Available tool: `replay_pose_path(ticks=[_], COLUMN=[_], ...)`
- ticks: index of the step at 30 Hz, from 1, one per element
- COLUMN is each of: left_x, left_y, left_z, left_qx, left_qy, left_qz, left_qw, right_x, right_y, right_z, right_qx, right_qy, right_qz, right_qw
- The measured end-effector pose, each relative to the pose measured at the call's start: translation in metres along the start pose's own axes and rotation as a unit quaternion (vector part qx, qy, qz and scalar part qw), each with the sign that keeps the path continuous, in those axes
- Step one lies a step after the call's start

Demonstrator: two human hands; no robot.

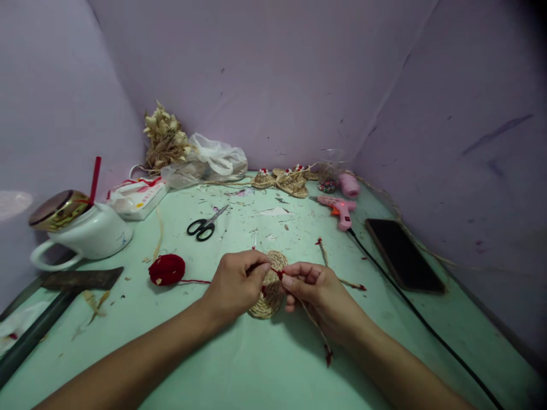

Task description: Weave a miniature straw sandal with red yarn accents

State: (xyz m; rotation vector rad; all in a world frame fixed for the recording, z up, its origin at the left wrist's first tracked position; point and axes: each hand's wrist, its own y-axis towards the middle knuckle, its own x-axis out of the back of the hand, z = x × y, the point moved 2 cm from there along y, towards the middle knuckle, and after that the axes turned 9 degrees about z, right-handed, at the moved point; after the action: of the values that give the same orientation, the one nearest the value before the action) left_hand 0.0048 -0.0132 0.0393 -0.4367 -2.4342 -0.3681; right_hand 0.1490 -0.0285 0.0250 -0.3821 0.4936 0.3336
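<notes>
Both hands (239, 279) (314, 287) pinching red yarn (280, 274) | coiled mat (272, 294) beneath them (partly hidden)

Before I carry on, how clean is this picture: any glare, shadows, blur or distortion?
Head view: light dim and soft; a faint shadow on the green table below the right hand; a pale bright patch on the left wall; upper right corner darkened; wide-angle stretching towards the edges; red yarn between right hand and left hand too soft to tell strands apart.
</notes>
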Motion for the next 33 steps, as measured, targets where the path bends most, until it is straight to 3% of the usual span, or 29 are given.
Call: replay_pose_path(ticks=[3, 5, 10, 16, 20, 27, 33], left_x=[0.008, 0.013, 0.024, 0.025, 0.027, 0.025, 0.022], left_y=[0.001, 0.001, 0.001, 0.001, 0.002, 0.004, 0.002], left_z=[-0.002, -0.003, -0.003, -0.008, -0.008, -0.008, -0.008], left_qx=[-0.098, -0.13, -0.093, -0.168, -0.15, -0.071, -0.087], left_qy=[0.167, 0.233, 0.181, 0.092, 0.076, -0.011, 0.02], left_qz=[-0.043, -0.084, -0.171, -0.066, -0.043, -0.002, -0.008], left_qw=[0.98, 0.96, 0.964, 0.979, 0.985, 0.997, 0.996], right_x=[0.0, 0.001, 0.004, 0.007, 0.01, -0.001, -0.001], right_y=[0.0, -0.001, -0.001, 0.001, 0.001, -0.004, -0.003], right_z=[0.0, -0.001, -0.002, 0.004, 0.009, 0.006, 0.0], right_qx=[-0.02, -0.029, -0.034, 0.004, 0.051, 0.014, -0.043], right_qy=[-0.022, -0.036, -0.045, -0.016, -0.008, -0.003, 0.011], right_qz=[0.013, 0.011, -0.001, -0.058, -0.089, -0.014, 0.048], right_qw=[0.999, 0.999, 0.998, 0.998, 0.995, 1.0, 0.998])
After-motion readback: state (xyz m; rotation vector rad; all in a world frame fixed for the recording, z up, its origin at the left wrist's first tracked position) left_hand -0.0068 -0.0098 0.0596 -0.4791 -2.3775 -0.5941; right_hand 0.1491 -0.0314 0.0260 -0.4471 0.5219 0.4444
